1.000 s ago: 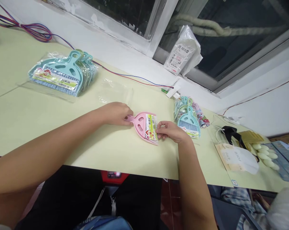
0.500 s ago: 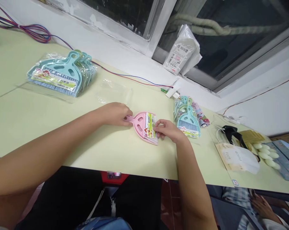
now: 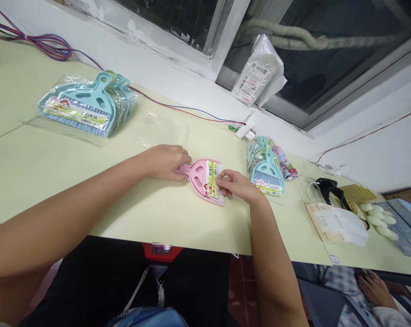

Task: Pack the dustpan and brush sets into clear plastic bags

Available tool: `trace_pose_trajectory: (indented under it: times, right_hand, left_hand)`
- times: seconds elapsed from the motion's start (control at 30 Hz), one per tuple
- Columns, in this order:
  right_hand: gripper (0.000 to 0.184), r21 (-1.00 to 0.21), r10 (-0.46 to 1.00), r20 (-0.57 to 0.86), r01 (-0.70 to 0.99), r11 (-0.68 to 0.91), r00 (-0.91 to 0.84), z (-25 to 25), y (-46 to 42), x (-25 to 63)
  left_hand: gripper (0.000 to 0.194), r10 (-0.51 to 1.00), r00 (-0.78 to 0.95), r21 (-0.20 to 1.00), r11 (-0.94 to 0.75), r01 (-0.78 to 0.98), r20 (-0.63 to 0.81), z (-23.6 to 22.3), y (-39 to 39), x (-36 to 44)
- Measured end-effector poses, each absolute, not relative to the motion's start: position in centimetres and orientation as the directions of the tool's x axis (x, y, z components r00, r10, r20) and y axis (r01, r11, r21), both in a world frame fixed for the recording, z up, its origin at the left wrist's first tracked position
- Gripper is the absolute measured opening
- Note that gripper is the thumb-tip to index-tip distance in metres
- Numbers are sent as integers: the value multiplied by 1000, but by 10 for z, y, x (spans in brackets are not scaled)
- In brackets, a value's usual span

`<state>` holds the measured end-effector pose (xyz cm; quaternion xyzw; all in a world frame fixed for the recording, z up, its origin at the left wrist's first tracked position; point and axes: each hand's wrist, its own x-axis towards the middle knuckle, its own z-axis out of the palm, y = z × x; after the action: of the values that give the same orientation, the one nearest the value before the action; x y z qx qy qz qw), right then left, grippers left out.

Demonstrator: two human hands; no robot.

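Observation:
A small pink dustpan [image 3: 196, 178] lies on the table in front of me, with a white-bristled brush [image 3: 220, 195] in it. My left hand [image 3: 166, 162] is closed around the handle end. Across the bristles sits a printed label card [image 3: 211, 175] in green, yellow and white. My right hand [image 3: 237, 185] pinches the card's right edge between thumb and fingers. Behind my left hand a clear plastic bag [image 3: 161, 130] lies flat.
Bagged blue and green dustpan sets [image 3: 83, 104] lean together at the left. Smaller sets [image 3: 267, 172] stand at the right. Cables [image 3: 52, 47] run along the wall. Farther right are a Face packet [image 3: 338, 225] and pale egg-shaped things [image 3: 377, 218]. Another person's hand [image 3: 375, 288] shows below.
The label card has shifted slightly left over the brush, along with my right hand. My left hand stays at the handle.

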<state>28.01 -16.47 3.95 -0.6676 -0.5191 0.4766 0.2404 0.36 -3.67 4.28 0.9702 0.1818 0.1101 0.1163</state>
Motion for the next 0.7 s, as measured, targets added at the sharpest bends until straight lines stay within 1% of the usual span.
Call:
trace_pose_trajectory:
  times: [0.07,0.13,0.27,0.4,0.57,0.63,0.7]
  right_hand:
    - [26,-816,923,-385,463,-346,12,40,-165,279]
    - [27,-816,924,-383,468,-340,5,40,-165,279]
    - [29,-818,926,-375,483,-311,-37,42,-165,279]
    - [26,-811,928,-372,500,-304,-38,43,-165,278]
    - [26,-801,926,-379,498,-331,7,41,-165,280]
    - [26,-794,929,-368,504,-341,49,38,-164,285]
    - [26,-777,939,-319,532,-336,128,33,-162,292]
  left_hand:
    - [46,293,924,241,-942,234,246,45,-43,7]
    - [49,228,928,233,-959,161,296,45,-52,15]
    - [44,138,936,246,-968,57,324,37,-69,34]
    - [41,128,946,222,-973,62,297,28,-75,45]
    - [40,123,955,203,-977,69,268,27,-74,45]
    - [40,124,959,193,-978,76,255,27,-74,45]
    - [41,123,961,188,-979,77,249,27,-75,45]
